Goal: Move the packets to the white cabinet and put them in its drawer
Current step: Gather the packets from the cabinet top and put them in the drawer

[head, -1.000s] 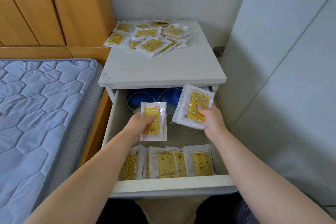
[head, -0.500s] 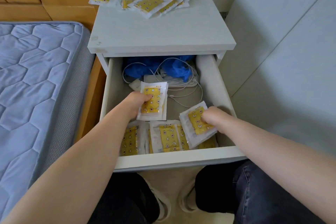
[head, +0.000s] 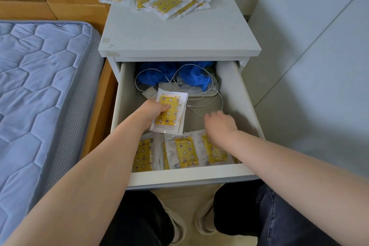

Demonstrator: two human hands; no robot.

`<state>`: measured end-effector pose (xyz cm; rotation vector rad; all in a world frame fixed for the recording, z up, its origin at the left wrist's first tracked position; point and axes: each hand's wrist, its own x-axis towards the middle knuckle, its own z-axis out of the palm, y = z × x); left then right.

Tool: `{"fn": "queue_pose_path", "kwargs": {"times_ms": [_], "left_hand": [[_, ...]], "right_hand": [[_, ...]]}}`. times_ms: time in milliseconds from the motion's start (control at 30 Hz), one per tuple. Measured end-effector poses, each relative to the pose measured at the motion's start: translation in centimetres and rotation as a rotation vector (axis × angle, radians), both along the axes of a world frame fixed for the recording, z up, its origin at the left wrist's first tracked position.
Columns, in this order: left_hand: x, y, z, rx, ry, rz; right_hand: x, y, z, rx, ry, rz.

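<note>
- Yellow plastic packets [head: 185, 153] lie near in the white wooden drawer [head: 189, 175]; empty right hand [head: 219, 124] just dropped one.
- Left hand [head: 153, 111] grips another packet [head: 169, 115], next in.

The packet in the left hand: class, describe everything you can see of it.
The packet is a clear, white-edged plastic sachet holding a yellow pad printed with stars and flowers. The left hand grips its left edge, holding it tilted over the open drawer. Layered edges hint at a second behind it.

The packets [head: 167, 115] are yellow with stars, white-edged — cabinet [head: 179, 34] white, mattress [head: 40, 76] blue, hexagon-quilted.
</note>
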<state>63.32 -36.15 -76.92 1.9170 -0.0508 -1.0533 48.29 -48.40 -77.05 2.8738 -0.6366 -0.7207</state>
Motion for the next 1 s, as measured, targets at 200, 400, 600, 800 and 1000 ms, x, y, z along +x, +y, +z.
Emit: {"fn": "queue_pose_path", "kwargs": {"times_ms": [200,400,600,800,1000], "left_hand": [[-0.1,0.0,-0.2,0.041,-0.041,-0.044],[-0.4,0.0,-0.3,0.082,-0.073,-0.128],[-0.7,0.1,-0.1,0.095,-0.105,-0.248],[-1.3,-0.3,0.1,0.043,-0.206,-0.411],[-2.1,-0.6,0.6,-0.064,-0.290,-0.527]], "right_hand": [[-0.1,0.0,-2.0,0.258,0.197,0.077],[-0.8,-2.0,-2.0,0.157,0.381,0.014],[-1.0,-2.7,-1.6,0.224,0.384,-0.079],[0.4,-3.2,1.8,0.987,-0.522,-0.515],[1.6,-2.9,1.3,1.095,-0.587,-0.470]]}}
